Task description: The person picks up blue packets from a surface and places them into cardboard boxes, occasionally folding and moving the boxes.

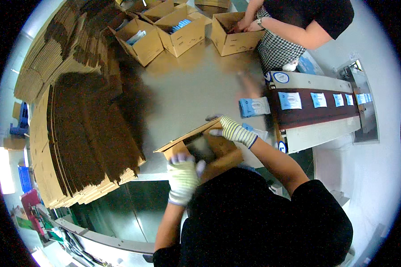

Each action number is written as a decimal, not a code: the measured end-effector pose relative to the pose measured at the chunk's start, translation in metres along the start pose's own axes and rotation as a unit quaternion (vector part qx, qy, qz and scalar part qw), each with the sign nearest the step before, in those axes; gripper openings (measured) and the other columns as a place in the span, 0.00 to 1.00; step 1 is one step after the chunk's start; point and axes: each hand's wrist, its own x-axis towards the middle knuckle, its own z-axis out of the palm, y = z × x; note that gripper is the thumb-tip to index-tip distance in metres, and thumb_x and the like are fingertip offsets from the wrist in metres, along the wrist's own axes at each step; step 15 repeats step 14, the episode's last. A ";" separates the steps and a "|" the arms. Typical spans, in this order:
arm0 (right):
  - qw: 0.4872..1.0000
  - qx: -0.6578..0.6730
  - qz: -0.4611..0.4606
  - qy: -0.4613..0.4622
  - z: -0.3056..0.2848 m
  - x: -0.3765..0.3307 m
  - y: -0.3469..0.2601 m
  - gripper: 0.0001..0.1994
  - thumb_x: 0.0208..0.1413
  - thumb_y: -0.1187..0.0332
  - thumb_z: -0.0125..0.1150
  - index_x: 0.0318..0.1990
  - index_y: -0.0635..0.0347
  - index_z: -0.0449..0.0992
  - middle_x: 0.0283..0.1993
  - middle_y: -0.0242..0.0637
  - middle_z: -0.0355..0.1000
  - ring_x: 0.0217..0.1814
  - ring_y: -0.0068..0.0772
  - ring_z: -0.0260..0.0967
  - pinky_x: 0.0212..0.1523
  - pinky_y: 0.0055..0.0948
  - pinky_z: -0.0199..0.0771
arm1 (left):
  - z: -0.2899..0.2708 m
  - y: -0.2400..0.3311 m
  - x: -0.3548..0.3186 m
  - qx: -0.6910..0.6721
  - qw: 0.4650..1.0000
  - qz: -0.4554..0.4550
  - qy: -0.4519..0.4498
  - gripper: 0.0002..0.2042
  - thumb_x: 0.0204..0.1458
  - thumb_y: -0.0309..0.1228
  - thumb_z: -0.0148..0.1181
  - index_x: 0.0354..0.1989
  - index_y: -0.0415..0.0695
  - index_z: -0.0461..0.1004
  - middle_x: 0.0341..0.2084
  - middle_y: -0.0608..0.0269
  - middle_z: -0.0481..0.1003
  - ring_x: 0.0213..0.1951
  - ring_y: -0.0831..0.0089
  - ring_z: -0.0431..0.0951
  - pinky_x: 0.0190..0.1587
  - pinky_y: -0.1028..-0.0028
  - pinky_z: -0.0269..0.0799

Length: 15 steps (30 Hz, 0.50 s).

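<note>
In front of me an open brown cardboard box [225,163] tilts at the near edge of the table, its inside dark and a long flap raised on the far side. My right hand [234,131], in a striped knit glove, is closed on the far right part of this cardboard box, thumb on the inner side. My left hand [182,179], gloved alike, touches the left end flap [177,150]. Motion smears its fingers, so their grip is unclear. Beyond my right hand lies a blue and white soft packet [254,107]; another packet [255,131] is partly hidden by my right wrist.
On the left stand tall stacks of flattened cardboard [87,129]. A conveyor [316,120] at right carries several packets. Across the grey table [187,89], open boxes [182,38] hold packets. A co-worker's hands [247,24] reach into another box [236,44].
</note>
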 end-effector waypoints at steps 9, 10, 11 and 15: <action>0.985 0.106 0.034 0.128 -0.009 -0.036 0.004 0.33 0.46 0.50 0.64 0.51 0.70 0.66 0.53 0.53 0.66 0.55 0.44 0.64 0.57 0.34 0.61 | 0.039 -0.032 0.016 -0.072 0.985 0.137 0.077 0.15 0.51 0.35 0.51 0.42 0.38 0.71 0.33 0.47 0.74 0.43 0.58 0.73 0.59 0.57 0.53; 0.977 0.130 0.037 0.162 -0.011 -0.043 -0.001 0.35 0.46 0.48 0.63 0.52 0.71 0.65 0.54 0.53 0.66 0.55 0.44 0.64 0.58 0.35 0.60 | 0.039 -0.044 0.019 -0.096 0.989 0.083 0.073 0.13 0.51 0.34 0.52 0.41 0.38 0.72 0.34 0.48 0.74 0.42 0.58 0.73 0.58 0.58 0.54; 0.978 0.064 0.037 0.195 -0.014 -0.048 -0.011 0.40 0.44 0.44 0.62 0.55 0.70 0.62 0.54 0.54 0.66 0.56 0.46 0.63 0.59 0.37 0.58 | 0.056 -0.066 0.012 -0.130 0.979 0.006 0.159 0.15 0.53 0.35 0.51 0.43 0.38 0.71 0.38 0.49 0.73 0.45 0.57 0.71 0.58 0.58 0.54; 0.988 -0.047 0.010 0.149 -0.026 -0.060 -0.066 0.42 0.49 0.54 0.63 0.63 0.68 0.46 0.65 0.48 0.50 0.67 0.42 0.47 0.65 0.37 0.47 | 0.066 -0.089 0.005 -0.392 0.886 -0.144 0.201 0.18 0.54 0.41 0.51 0.46 0.40 0.70 0.41 0.49 0.73 0.47 0.57 0.70 0.59 0.61 0.52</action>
